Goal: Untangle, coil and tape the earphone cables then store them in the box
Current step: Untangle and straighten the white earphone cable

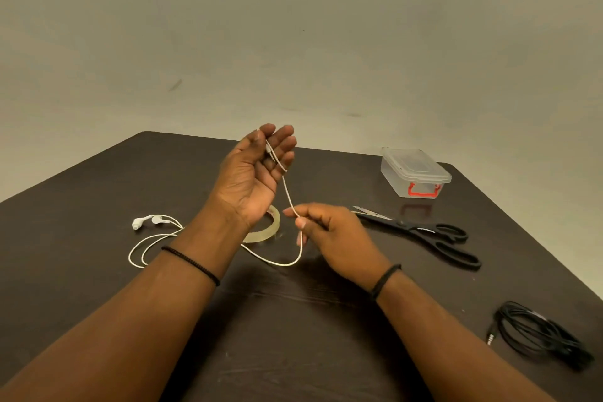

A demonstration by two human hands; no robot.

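My left hand point(257, 173) is raised palm up above the table, its thumb pinning the plug end of the white earphone cable point(287, 192) across the fingers. The cable drops to my right hand point(329, 232), which pinches it between thumb and forefinger, then loops down over the table and runs left under my left forearm to two white earbuds point(146, 221). A roll of clear tape point(266, 228) lies flat behind my left wrist, partly hidden. A clear plastic box point(414, 173) with a red latch stands shut at the back right.
Black scissors point(427, 235) lie right of my right hand, blades pointing left. A coiled black earphone cable point(538, 333) rests near the right edge of the dark table point(293, 320). A plain wall rises behind.
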